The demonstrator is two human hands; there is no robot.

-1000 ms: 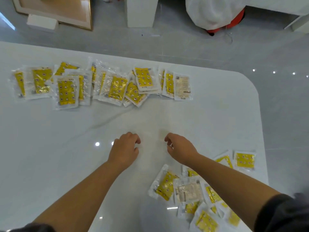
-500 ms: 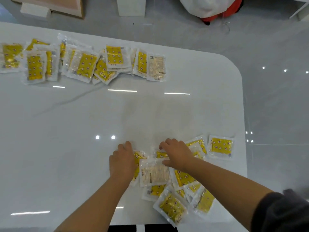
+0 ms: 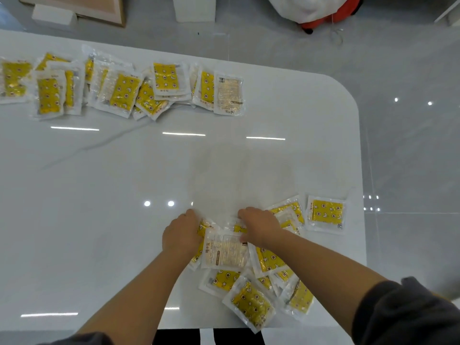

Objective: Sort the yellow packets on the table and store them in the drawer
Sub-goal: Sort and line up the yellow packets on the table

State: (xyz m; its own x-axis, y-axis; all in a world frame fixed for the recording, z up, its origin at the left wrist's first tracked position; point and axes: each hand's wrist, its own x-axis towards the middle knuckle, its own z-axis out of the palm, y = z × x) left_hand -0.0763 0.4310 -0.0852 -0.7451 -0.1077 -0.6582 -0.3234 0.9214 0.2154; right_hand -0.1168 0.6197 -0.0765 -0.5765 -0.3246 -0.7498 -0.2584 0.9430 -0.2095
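I am at the gathering step; both my hands are down on the near pile [image 3: 251,277] of yellow packets at the near right of the table [image 3: 104,220]. My left hand [image 3: 180,235] rests knuckles-up on the pile's left edge; my right hand [image 3: 260,226] rests on its far edge, thumb touching the corner of a pale packet [image 3: 225,253] that lies print side up between the two hands. The fingers of both hands bend down over the packets with their tips hidden; I cannot tell whether they pinch anything or only press. A lone packet [image 3: 326,215] lies just right of the pile, apart from it; a far row [image 3: 119,88] of overlapped packets runs along the far edge, well apart from my hands. No drawer is in view, so storing looks some way off. Next, I judge, I must draw the loose pile together and square it; the slick wrappers may slide over one another, so I should cup both sides evenly.
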